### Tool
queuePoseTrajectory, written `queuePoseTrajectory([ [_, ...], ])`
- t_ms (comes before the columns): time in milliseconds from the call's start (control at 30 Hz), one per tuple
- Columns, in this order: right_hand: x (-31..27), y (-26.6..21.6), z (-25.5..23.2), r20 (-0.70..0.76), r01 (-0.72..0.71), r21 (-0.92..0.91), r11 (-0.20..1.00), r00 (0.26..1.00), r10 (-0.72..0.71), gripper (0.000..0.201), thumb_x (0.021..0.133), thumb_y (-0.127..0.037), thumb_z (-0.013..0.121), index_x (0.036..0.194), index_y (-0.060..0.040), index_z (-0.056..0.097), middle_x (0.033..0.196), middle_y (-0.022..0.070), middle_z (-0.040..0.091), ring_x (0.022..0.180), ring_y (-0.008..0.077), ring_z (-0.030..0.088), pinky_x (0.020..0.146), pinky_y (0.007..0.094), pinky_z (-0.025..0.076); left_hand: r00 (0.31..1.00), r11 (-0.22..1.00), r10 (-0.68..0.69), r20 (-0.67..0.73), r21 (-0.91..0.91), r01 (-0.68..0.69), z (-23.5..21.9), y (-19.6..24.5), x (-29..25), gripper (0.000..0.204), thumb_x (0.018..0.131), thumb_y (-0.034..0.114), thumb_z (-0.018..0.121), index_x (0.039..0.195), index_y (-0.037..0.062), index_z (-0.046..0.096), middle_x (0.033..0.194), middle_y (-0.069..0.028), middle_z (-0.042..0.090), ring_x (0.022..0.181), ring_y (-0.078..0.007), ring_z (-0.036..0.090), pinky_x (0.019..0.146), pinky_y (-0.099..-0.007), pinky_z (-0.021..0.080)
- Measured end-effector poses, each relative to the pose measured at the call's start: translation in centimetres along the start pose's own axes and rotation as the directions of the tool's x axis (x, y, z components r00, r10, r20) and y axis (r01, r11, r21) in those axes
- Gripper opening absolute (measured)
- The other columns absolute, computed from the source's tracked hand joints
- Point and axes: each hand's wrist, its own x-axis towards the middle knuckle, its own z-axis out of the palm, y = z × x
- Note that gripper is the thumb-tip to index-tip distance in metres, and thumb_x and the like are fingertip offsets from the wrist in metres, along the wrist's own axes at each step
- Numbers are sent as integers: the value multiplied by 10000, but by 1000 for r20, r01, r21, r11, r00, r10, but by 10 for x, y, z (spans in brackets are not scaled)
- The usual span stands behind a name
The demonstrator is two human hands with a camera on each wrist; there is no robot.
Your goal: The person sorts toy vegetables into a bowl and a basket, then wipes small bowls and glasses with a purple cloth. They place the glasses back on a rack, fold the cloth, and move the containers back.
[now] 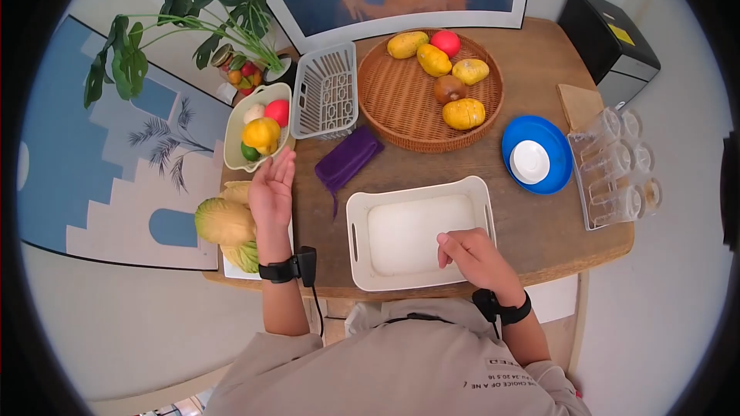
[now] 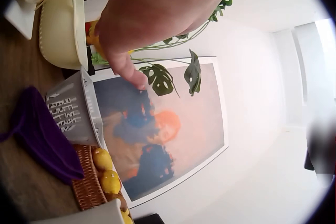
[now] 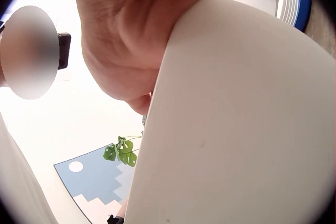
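Note:
My left hand (image 1: 272, 194) is held palm up, fingers extended, at the near edge of a cream basket (image 1: 233, 160). That basket holds a yellow fruit (image 1: 261, 134), a red round one (image 1: 277, 112), a green one (image 1: 250, 152) and a whitish one. Below the hand's left side lies a cabbage (image 1: 225, 221) on a white board. My right hand (image 1: 475, 256) is over the near right corner of a white tray (image 1: 358, 243), its fingers loosely curled with nothing seen in them. The right wrist view has that hand (image 3: 136, 40) right at the tray's rim, its fingertips partly hidden by the tray wall.
A purple pouch (image 1: 348, 159) lies between the tray and a grey plastic basket (image 1: 301, 112). Behind are a round wicker tray (image 1: 393, 100) of fruit and a framed picture. To the right stand a blue plate (image 1: 561, 156) with white dishes (image 1: 530, 162) and a rack of glasses (image 1: 617, 162).

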Motion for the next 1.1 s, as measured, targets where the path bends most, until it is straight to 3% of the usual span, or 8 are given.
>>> queuePoseTrajectory([
  [133,-1,-1,3,-63,60,22,998,996,-58,462,1027,-264,543,668,18,616,550,139,520,528,217,490,538,367,393,987,956,-51,155,294,3,6,-13,-18,350,1015,133,479,1323,-32,496,1127,-199,677,939,-246,675,790,-300,550],
  [267,0,-4,0,-14,23,-43,999,1000,-24,323,960,-200,654,709,3,654,653,111,636,588,195,591,582,311,483,884,708,-319,343,706,-19,53,-27,-27,287,1031,171,485,1239,-4,575,990,-123,704,849,-175,656,731,-281,511],
  [400,-2,4,3,42,238,-113,965,971,-235,331,887,-230,747,679,-6,619,639,116,622,587,236,599,562,338,477,722,451,-443,531,828,-333,118,-57,-21,276,1023,215,564,1177,-8,615,943,-84,704,785,-134,658,721,-270,515],
  [533,-3,5,6,46,292,-176,940,956,-288,379,862,-268,757,646,-8,586,618,144,607,589,301,607,583,384,491,604,-23,-594,532,739,-674,197,-102,-2,436,968,258,655,1296,-14,561,1130,-194,680,1003,-284,667,892,-352,517],
  [600,-3,9,7,4,292,-190,937,955,-296,370,857,-259,764,647,-12,588,622,131,610,593,293,609,581,378,492,434,-59,-538,723,481,-875,196,-155,39,545,931,229,671,1393,4,487,1262,-281,608,1186,-414,591,1022,-417,465],
  [800,-6,8,5,-18,242,-157,958,969,-248,356,855,-247,771,665,-2,597,628,117,615,584,273,603,574,363,491,426,-198,-633,647,397,-896,227,-240,90,823,812,175,727,1506,18,313,1384,-336,496,1267,-450,529,1065,-457,453],
  [967,-7,8,5,-19,239,-160,958,969,-245,384,865,-274,739,634,6,614,593,153,612,584,329,613,611,396,506,462,-105,-524,715,484,-869,228,-229,89,807,788,198,785,1476,31,397,1318,-293,575,1257,-425,555,1052,-426,455],
  [1100,-4,15,8,-76,228,-143,963,968,-240,255,877,-222,728,884,8,618,837,167,659,697,313,636,668,393,520,488,44,-483,727,576,-816,227,-156,43,745,785,198,800,1425,25,460,1233,-234,640,1179,-368,620,1021,-395,474],
])
